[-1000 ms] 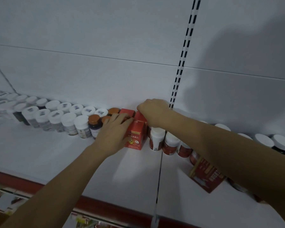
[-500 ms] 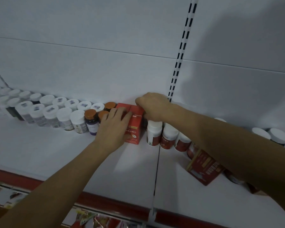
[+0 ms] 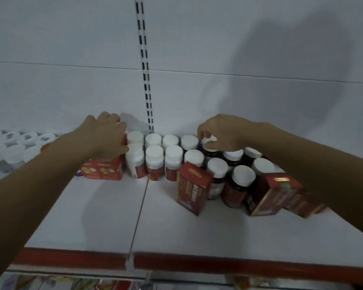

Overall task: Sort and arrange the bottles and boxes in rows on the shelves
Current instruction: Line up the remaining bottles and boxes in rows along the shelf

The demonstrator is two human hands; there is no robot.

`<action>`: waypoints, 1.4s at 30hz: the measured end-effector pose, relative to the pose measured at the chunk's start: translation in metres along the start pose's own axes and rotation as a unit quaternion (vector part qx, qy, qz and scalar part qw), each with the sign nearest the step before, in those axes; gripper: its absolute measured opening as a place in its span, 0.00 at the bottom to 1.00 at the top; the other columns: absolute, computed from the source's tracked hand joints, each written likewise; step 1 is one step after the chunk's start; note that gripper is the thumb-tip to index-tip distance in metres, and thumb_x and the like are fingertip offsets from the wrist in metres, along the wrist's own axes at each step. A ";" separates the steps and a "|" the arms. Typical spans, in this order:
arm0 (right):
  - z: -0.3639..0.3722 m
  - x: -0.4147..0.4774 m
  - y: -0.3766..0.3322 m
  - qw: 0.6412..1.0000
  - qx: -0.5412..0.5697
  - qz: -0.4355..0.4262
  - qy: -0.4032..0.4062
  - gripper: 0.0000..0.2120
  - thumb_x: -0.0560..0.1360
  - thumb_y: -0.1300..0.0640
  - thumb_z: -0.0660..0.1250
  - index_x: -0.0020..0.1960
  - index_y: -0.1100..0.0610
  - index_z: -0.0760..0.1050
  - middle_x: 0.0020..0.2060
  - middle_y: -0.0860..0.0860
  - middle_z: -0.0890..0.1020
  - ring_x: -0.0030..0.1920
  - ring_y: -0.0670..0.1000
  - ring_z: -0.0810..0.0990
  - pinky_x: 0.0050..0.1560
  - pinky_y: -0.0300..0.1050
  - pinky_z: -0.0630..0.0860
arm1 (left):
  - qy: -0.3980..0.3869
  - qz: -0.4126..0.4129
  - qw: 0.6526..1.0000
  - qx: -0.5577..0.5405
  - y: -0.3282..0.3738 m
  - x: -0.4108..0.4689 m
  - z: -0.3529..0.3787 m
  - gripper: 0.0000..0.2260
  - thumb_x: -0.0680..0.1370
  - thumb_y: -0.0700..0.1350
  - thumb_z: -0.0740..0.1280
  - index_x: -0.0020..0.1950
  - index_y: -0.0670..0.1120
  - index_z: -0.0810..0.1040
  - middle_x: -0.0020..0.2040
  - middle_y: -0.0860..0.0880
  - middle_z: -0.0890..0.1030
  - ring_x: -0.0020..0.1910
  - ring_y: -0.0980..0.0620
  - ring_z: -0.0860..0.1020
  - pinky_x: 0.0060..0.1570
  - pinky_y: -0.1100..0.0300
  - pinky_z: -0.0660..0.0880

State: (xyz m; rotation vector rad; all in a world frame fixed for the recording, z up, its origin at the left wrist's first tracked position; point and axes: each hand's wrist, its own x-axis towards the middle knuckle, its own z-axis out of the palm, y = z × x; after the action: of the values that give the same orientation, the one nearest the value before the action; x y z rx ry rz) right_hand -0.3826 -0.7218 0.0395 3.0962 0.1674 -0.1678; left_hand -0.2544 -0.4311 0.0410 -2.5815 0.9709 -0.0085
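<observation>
Right hand leaves the red boxes for a bottle further right

The right hand point(image 3: 224, 132), earlier curled over the back of the red boxes point(image 3: 103, 169) beside the slotted upright point(image 3: 144, 65), has moved to the right of centre, where its fingers point(image 3: 201, 133) pinch the white cap point(image 3: 210, 141) of a dark bottle point(image 3: 213, 152) in the back row. The left hand point(image 3: 107, 137) has slid from the boxes' front onto their top. The view has swung right, bringing more dark red cartons point(image 3: 275, 193) into the lower right.
</observation>
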 end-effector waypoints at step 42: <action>0.028 -0.195 0.165 0.792 0.492 0.096 0.347 0.12 0.76 0.61 0.73 0.57 0.50 0.78 0.50 0.46 0.80 0.50 0.52 0.84 0.41 0.42 0.81 | 0.335 0.023 0.778 -0.531 0.248 -0.019 -0.087 0.16 0.79 0.47 0.71 0.66 0.54 0.75 0.53 0.60 0.81 0.51 0.66 0.78 0.50 0.70 0.71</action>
State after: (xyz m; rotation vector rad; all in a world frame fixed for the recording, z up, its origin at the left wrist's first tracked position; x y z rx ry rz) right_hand -0.5599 -0.9076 0.0385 3.9317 -0.3490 1.3306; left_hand -0.4383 -0.6203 0.0366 -3.7047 1.6338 -0.5616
